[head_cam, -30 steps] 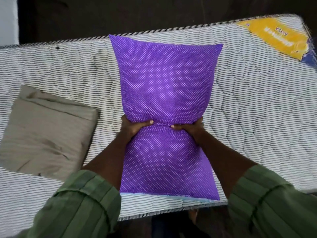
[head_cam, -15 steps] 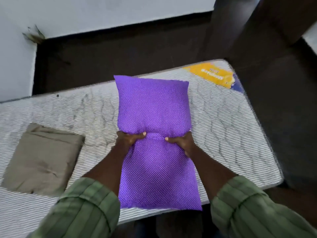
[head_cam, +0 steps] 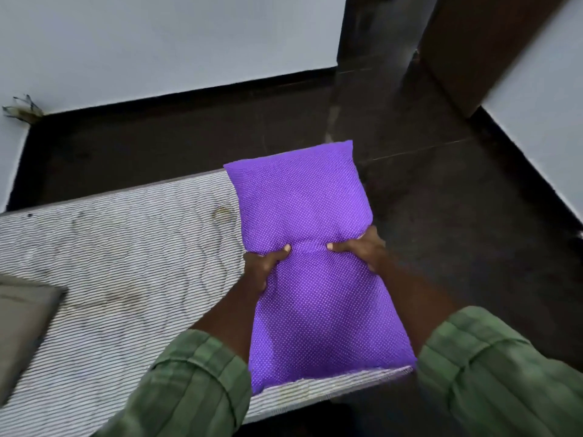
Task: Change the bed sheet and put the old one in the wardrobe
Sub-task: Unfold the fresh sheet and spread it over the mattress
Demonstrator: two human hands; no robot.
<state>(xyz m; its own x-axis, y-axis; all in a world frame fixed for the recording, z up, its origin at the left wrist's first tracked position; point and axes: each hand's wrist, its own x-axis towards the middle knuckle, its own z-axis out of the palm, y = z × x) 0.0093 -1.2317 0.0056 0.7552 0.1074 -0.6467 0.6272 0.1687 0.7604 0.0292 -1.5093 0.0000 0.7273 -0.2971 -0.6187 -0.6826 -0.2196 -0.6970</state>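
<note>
Left hand [head_cam: 263, 264] and right hand [head_cam: 362, 247] both grip the purple dotted pillow [head_cam: 303, 216] at its pinched middle, held over the right end of the bare striped mattress [head_cam: 126, 263], folded beige sheet [head_cam: 22, 326] at far left.

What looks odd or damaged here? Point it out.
The bare mattress has a brownish ring stain beside the purple pillow, plus fainter yellowish patches nearer the front edge. The pillow is pinched at its middle by the left hand and right hand.
</note>
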